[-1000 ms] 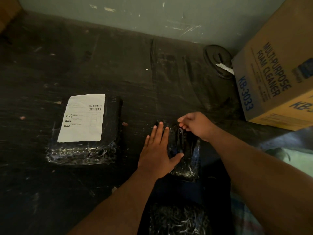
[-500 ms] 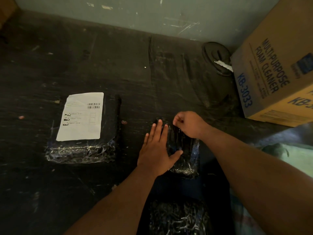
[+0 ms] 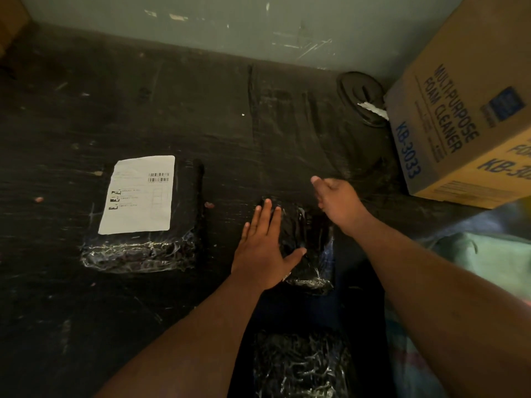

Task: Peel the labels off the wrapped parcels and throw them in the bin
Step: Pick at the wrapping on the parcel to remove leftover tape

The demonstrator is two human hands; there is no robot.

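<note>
Three wrapped parcels and one carton lie on a dark, scuffed bench [image 3: 86, 311] set against a pale wall.

Carton [image 3: 465, 110]: brown cardboard, printed "MULTIPURPOSE FOAM CLEANER" and "KB-3033" in blue, tilted at the far right corner.

Large parcel [image 3: 184, 219]: black plastic wrap, glossy along its near edge, at left of centre, well apart from the hands. A white label [image 3: 138, 196] with barcode and printed lines covers most of its top, lying flat.

Small parcel [image 3: 307, 248]: black wrap, at centre, no label visible on the exposed surface. The left hand [image 3: 264, 251] lies flat on its left side, fingers straight and together, thumb spread across the wrap.

Third parcel [image 3: 301, 366]: crinkled black wrap, at the near edge, partly out of view.

Right hand [image 3: 336, 202]: raised just beyond the small parcel's far right corner, blurred; whether its fingertips pinch anything I cannot tell.

Dark round object [image 3: 356, 90] with a white scrap [image 3: 373, 110]: far right, beside the carton.
</note>
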